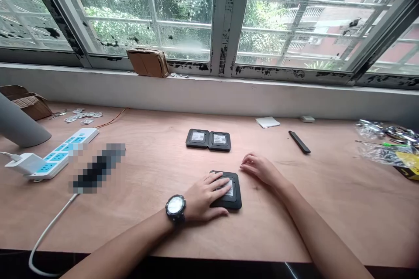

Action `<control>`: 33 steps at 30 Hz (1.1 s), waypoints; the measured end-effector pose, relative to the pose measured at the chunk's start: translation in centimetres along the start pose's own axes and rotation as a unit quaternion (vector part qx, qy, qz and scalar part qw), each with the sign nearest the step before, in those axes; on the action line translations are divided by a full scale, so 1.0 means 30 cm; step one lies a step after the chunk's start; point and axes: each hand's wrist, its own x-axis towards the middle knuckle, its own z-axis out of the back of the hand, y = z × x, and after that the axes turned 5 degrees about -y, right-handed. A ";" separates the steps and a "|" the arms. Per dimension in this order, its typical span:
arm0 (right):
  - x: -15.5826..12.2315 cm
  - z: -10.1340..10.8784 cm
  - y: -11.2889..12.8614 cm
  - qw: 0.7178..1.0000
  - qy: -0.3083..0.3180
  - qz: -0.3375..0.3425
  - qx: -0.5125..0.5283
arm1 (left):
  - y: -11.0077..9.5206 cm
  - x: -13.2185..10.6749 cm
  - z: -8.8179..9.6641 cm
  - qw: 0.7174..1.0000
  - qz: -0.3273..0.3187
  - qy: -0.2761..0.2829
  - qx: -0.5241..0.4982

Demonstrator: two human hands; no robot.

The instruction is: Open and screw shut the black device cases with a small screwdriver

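Observation:
My left hand (209, 196), with a watch (176, 207) at its wrist, lies palm down on a flat black square case (236, 196). Its fingers are spread across the case and partly cover a white label in the middle. To the right of that case, my right hand (258, 168) rests on the table, fingers loosely bent and holding nothing I can see. Farther back, two similar black cases, a left one (197, 144) and a right one (219, 147), lie side by side with their white labels up.
On the wooden table (157, 161) are a power strip (68, 152) with a white plug, a white cable (49, 231) and a blurred-out dark item (98, 170). A black bar (299, 142), white paper (267, 122) and plastic bags (376, 152) lie right. A cardboard box (147, 62) stands on the sill.

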 end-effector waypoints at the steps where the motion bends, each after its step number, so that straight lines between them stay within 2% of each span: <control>1: -0.003 0.002 0.003 1.000 0.004 0.001 0.002 | 0.018 0.001 0.012 1.000 -0.005 0.006 -0.012; 3: -0.008 0.008 0.005 1.000 0.008 0.002 0.002 | 0.070 -0.004 0.045 1.000 0.005 0.004 -0.024; 5: -0.012 0.012 0.005 1.000 0.002 0.003 -0.011 | 0.137 -0.020 0.082 0.999 0.046 -0.016 -0.015; 9: -0.007 0.019 0.015 0.997 -0.057 0.011 -0.057 | 0.236 -0.054 0.131 0.991 0.116 -0.068 0.002; 12: 0.002 0.019 0.048 0.990 -0.134 -0.003 -0.046 | 0.234 -0.052 0.124 0.994 0.099 -0.040 -0.015; 14: 0.004 0.011 0.080 0.978 -0.203 -0.033 0.021 | 0.206 -0.038 0.101 0.996 0.079 -0.018 -0.030; 17: -0.001 -0.023 0.135 0.933 -0.303 -0.052 0.185 | 0.163 -0.016 0.060 0.996 0.071 -0.017 -0.045; 19: -0.009 -0.057 0.168 0.902 -0.337 -0.050 0.265 | 0.148 -0.008 0.039 0.995 0.078 -0.020 -0.051; 21: -0.016 -0.093 0.191 0.894 -0.339 -0.047 0.289 | 0.144 -0.006 0.026 0.995 0.084 -0.021 -0.055; 25: -0.024 -0.146 0.200 0.914 -0.302 -0.013 0.269 | 0.152 -0.010 0.015 0.995 0.086 -0.024 -0.054; 33: -0.011 -0.152 0.194 0.926 -0.280 -0.002 0.252 | 0.151 -0.012 0.019 0.995 0.083 -0.028 -0.052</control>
